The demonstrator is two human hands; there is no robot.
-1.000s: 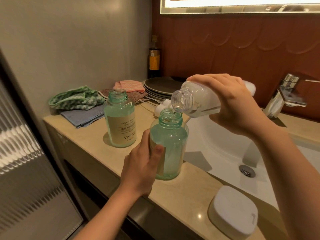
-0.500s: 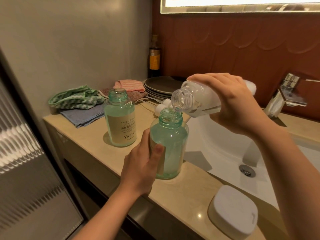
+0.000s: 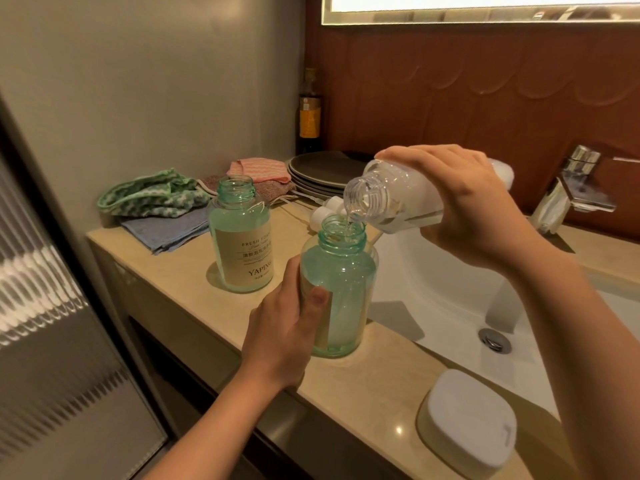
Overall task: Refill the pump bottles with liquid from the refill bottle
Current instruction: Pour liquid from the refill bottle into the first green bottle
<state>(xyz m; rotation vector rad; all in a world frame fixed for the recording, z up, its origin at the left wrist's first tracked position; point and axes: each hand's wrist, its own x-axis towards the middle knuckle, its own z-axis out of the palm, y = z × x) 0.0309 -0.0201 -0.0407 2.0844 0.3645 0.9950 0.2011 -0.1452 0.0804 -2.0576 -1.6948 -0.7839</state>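
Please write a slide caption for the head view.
Right hand tips refill bottle into green bottle steadied by left hand.

1. Bare surface (image 3: pixel 180 271) lies left of the labelled bottle (image 3: pixel 242 244), as far as the cloths (image 3: pixel 156 202).
2. I see only a narrow gap between that bottle and the nearer bottle (image 3: pixel 341 289).
3. The tilted refill bottle (image 3: pixel 405 199) covers the nearer bottle's mouth.
4. The sink (image 3: pixel 433 282) lies open; a white box (image 3: pixel 467 420) blocks the near edge.

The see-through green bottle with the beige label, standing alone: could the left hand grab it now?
Probably not yet: the left hand grips the nearer green bottle being filled. The labelled bottle stands close by on the beige counter, nothing between, so letting go first would likely free the way.
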